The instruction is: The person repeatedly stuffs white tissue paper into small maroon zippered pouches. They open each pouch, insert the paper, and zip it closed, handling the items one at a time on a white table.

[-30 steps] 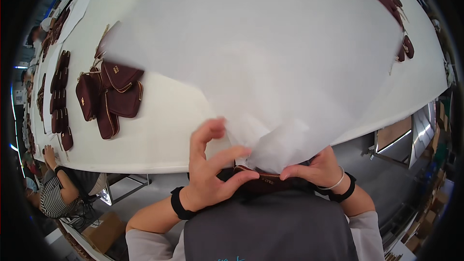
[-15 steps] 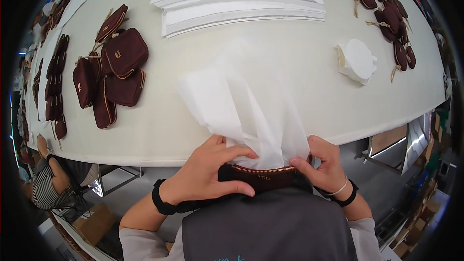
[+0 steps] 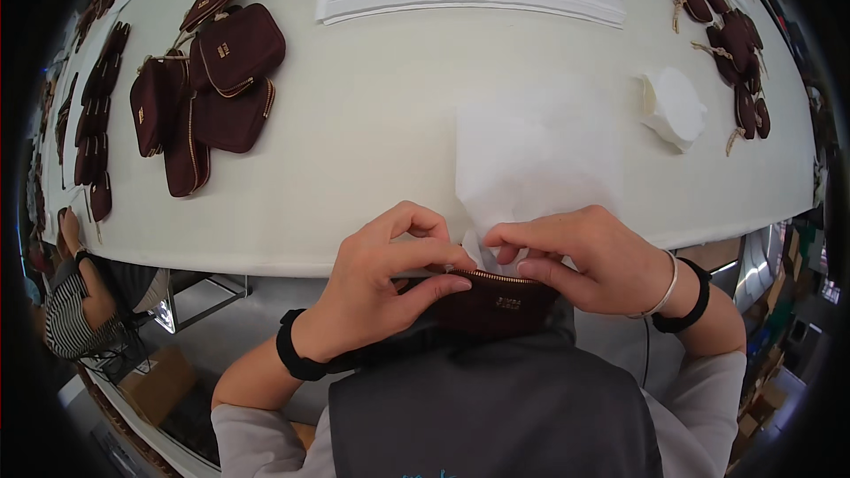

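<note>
I see the maroon pouch (image 3: 496,301) held against my chest at the table (image 3: 372,133) edge, long axis left to right, zipper up. White tissue paper (image 3: 531,168) sticks out of it. My left hand (image 3: 381,288) pinches the zipper end; my right hand (image 3: 575,257) closes on the rim and paper. More pouches (image 3: 208,97) lie at far left.

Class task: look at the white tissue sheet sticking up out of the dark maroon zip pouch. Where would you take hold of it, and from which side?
Probably the free upper part of the white tissue sheet, from above. Its lower end is pinched into the dark maroon zip pouch between the left hand and right hand; the rest fans out loose over the table.
</note>
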Tool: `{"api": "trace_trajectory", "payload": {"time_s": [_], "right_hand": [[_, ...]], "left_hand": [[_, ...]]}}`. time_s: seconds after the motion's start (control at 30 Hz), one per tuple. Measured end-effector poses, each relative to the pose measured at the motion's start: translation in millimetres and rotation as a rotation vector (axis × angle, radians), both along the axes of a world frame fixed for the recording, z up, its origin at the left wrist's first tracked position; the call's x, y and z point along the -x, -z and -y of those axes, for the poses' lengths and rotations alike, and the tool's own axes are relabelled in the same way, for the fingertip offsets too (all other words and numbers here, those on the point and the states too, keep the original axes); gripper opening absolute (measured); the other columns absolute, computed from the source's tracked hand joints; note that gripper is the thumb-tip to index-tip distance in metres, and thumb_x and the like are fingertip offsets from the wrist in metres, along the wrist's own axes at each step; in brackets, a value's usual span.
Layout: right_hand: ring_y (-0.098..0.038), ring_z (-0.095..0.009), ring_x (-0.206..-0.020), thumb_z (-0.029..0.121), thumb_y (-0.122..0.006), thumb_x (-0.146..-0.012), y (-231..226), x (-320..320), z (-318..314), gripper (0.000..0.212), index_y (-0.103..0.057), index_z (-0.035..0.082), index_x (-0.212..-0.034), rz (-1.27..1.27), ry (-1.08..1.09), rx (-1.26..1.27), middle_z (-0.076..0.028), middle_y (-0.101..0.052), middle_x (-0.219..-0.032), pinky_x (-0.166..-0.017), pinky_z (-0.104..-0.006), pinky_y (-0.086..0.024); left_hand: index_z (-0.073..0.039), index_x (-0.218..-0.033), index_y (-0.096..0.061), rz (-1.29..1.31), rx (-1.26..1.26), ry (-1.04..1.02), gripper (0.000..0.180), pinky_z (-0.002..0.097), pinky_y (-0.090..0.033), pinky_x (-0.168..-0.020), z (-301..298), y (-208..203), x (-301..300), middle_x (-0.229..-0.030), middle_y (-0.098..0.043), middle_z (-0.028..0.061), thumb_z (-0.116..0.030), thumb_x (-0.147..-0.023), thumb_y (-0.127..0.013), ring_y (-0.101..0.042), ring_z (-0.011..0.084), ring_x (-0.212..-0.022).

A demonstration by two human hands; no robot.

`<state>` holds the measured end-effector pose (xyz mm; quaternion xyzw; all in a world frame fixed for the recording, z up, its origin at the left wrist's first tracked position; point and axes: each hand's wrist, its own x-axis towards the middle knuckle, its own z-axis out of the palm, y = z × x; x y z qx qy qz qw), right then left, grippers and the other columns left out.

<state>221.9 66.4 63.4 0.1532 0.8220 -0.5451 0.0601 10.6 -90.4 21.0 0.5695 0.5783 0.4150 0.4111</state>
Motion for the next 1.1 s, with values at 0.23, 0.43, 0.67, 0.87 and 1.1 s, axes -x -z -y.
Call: {"api": "trace_trajectory", "payload": {"time_s": [0.23, 0.43, 0.67, 0.87, 1.1], "right_hand": [[-0.068, -0.018, -0.083, 0.021, -0.058, -0.105, 20, 6, -10, 0.041, -0.057, 0.003, -0.141, 0.186, -0.142, 0.489, -0.014, -0.074, -0.103, -0.075, -0.0316, -0.052], [-0.060, -0.014, -0.079, 0.037, -0.062, -0.104, 23, 18, -7, 0.043, -0.064, 0.001, -0.128, 0.278, -0.328, 0.735, -0.008, -0.069, -0.089, -0.074, -0.0295, -0.049], [-0.060, -0.014, -0.077, 0.040, -0.068, -0.099, 28, 16, 10, 0.041, -0.067, 0.000, -0.109, 0.295, -0.260, 0.703, -0.008, -0.067, -0.085, -0.071, -0.0315, -0.049], [-0.064, -0.020, -0.079, 0.033, -0.069, -0.097, 32, 11, 16, 0.036, -0.065, -0.001, -0.110, 0.121, -0.234, 0.666, -0.011, -0.068, -0.088, -0.073, -0.0350, -0.050], [-0.062, -0.030, -0.072, 0.027, -0.070, -0.093, 27, 29, 15, 0.029, -0.063, 0.000, -0.100, 0.217, -0.387, 0.478, -0.013, -0.064, -0.079, -0.070, -0.0400, -0.048]], "left_hand": [[-0.010, -0.097, -0.076, 0.159, -0.011, 0.001, 0.024, 0.0259, -0.052, -0.066, 8, 11, -6, -0.096, -0.071, 0.0038, 0.000, -0.076, -0.085, -0.067, 0.0152, -0.084], [-0.003, -0.092, -0.070, 0.251, 0.016, 0.031, 0.019, 0.0272, -0.053, -0.065, 12, 10, -3, -0.089, -0.071, 0.0048, 0.002, -0.078, -0.082, -0.068, 0.0156, -0.079], [-0.003, -0.095, -0.071, 0.338, 0.135, 0.089, 0.015, 0.0259, -0.051, -0.064, 11, 12, 3, -0.090, -0.070, 0.0052, -0.004, -0.083, -0.081, -0.065, 0.0142, -0.074], [-0.003, -0.097, -0.074, 0.312, 0.149, 0.133, 0.016, 0.0267, -0.049, -0.065, 16, 13, 8, -0.089, -0.070, 0.0030, -0.010, -0.085, -0.081, -0.062, 0.0129, -0.072], [-0.004, -0.093, -0.072, 0.384, 0.273, 0.067, 0.019, 0.0280, -0.049, -0.066, 25, 11, 1, -0.085, -0.068, 0.0024, -0.018, -0.086, -0.083, -0.061, 0.0139, -0.074]]}}
